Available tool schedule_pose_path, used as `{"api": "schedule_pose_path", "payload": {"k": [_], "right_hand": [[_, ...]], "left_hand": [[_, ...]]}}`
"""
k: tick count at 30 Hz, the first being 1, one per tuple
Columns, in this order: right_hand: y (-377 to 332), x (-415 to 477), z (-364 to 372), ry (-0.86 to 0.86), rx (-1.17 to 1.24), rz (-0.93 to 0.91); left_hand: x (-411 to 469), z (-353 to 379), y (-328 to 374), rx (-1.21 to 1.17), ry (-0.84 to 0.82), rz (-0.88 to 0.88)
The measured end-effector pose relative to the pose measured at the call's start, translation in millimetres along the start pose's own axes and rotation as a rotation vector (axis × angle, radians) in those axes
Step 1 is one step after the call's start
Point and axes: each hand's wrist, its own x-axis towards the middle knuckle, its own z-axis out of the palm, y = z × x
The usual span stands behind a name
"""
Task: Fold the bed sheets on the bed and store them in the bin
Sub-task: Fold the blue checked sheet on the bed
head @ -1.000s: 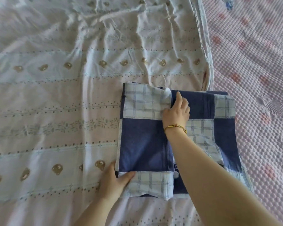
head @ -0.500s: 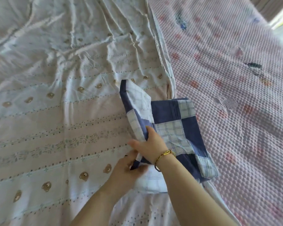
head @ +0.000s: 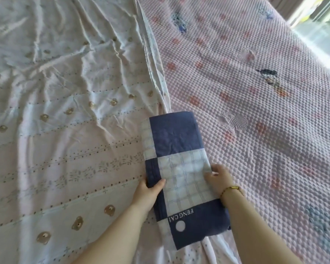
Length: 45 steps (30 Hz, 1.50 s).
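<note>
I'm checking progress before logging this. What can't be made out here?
Head view only.
- Storage bin: outside the frame.
- Left hand: fingers hidden under the folded blue checked sheet.
- Right hand: fingertips motion-blurred.
- Pale printed sheet: cut off by the left edge.

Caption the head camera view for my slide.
Left hand and right hand hold a folded blue checked sheet on the bed.

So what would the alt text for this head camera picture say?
A left hand and a right hand hold a folded blue checked sheet by its long edges. It lies across the border between a wrinkled pale printed sheet and a pink bumpy bedcover.
</note>
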Motion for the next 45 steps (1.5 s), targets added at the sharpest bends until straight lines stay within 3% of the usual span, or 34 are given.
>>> {"api": "schedule_pose_path", "payload": {"k": [6, 13, 15, 19, 23, 27, 34, 40, 45], "right_hand": [[-4.7, 2.4, 5.4, -0.214, 0.162, 0.069], [-49.8, -48.7, -8.9, 0.117, 0.189, -0.324], [-66.0, -73.6, -6.4, 0.108, 0.223, -0.411], [-90.4, -119.2, 40.7, -0.112, 0.287, -0.514], [-80.5, -138.1, 138.8, -0.314, 0.159, -0.410], [-31.2, -140.8, 227.7, -0.412, -0.115, -0.160], [-19.5, -145.7, 253.3, -0.440, 0.107, -0.002], [-46.6, -139.6, 241.9, -0.551, 0.196, 0.193], [-81.7, -173.7, 222.9, -0.602, 0.341, 0.030]], "left_hand": [[8.1, 8.5, 6.1, -0.175, 0.050, -0.098], [-26.8, -4.7, 58.4, -0.254, -0.021, 0.183], [-44.6, -27.5, 68.9, -0.263, -0.036, 0.260], [-82.8, -101.8, 63.4, -0.275, 0.070, 0.319], [-96.9, -189.4, 19.0, -0.237, 0.283, 0.215], [-86.7, -243.7, -48.5, -0.105, 0.444, -0.005], [-86.2, -251.1, -106.9, -0.136, 0.295, -0.105], [-100.0, -253.8, -91.3, -0.285, 0.177, 0.013], [-140.5, -278.6, -49.3, -0.312, 0.070, 0.146]]}}
